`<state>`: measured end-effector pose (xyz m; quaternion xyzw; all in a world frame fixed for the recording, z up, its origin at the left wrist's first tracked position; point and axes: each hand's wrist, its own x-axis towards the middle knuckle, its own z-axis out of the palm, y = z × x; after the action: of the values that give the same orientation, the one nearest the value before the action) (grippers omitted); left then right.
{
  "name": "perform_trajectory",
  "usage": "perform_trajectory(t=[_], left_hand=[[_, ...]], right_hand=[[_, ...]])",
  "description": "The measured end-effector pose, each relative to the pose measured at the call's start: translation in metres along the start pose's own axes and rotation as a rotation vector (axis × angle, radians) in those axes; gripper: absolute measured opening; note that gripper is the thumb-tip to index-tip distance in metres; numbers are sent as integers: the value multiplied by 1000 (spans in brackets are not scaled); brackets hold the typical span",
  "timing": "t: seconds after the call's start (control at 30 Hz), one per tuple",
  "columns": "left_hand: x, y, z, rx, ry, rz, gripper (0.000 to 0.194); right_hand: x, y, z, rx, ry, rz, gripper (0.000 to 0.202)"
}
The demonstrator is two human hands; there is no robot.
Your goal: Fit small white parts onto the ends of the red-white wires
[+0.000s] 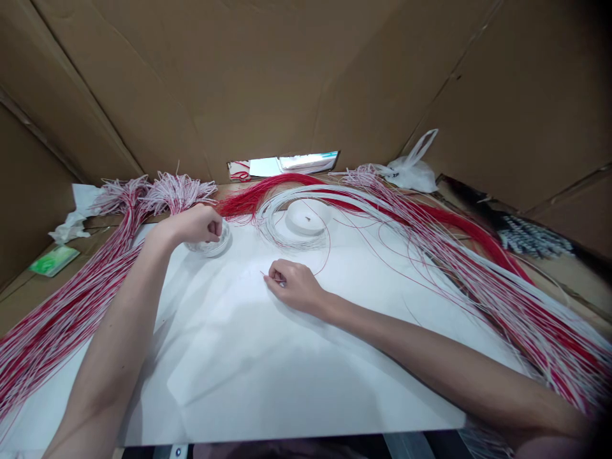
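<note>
My left hand (197,223) is at the clear round dish (220,247) on the left of the white board, fingers closed and pointing down into it. What its fingertips hold, if anything, is hidden. Near the middle of the board, my right hand (297,285) pinches a thin red cord (329,250). A short end of the cord sticks out left past the fingertips, while the rest loops up behind the hand toward a white roll (306,217). Around that roll curve strands of white cord (268,220).
Bundles of red and white cords lie along the left (71,312) and right (478,268). A loose red bundle (268,191) arcs across the back. Cardboard walls (287,83) enclose the table. A plastic bag (414,169) and a green packet (54,260) sit at the edges.
</note>
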<state>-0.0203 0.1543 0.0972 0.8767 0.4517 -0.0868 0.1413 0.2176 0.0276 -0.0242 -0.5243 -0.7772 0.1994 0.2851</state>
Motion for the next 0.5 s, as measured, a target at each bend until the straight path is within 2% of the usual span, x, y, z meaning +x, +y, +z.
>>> perform_trajectory(t=[0.13,0.27,0.5], left_hand=[[-7,29,0,-35,75,178,11],[1,48,16,39,-40,172,18],[22,54,49,114,-201,142,16]], right_hand=[[0,-1,0,-6,1,1,16],[0,-1,0,-10,1,-5,17],[0,0,0,-9,-2,-5,15]])
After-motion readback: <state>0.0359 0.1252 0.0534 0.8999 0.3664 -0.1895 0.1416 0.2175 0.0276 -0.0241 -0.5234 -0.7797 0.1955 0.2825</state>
